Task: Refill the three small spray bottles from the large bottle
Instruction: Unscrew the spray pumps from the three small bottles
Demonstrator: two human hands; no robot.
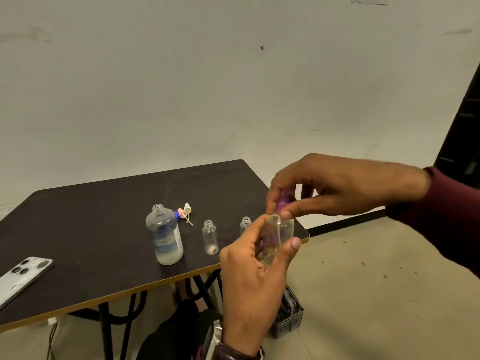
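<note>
My left hand (249, 281) grips a small clear spray bottle (278, 237) above the table's near right corner. My right hand (335, 188) pinches its purple spray cap (283, 201) at the neck. The large bottle (165, 235) stands uncapped near the table's middle, with some clear liquid in it. Two small clear bottles stand open to its right: one (210, 237) in front, the other (245, 224) partly hidden behind my left hand. A pink spray cap (181, 213) and a white spray cap (187, 208) lie behind the large bottle, next to a blue cap (177, 216).
A white phone (23, 276) lies face down at the dark table's (91, 229) left front edge. A grey basket (291, 315) sits on the floor under the right corner. A wall stands behind the table.
</note>
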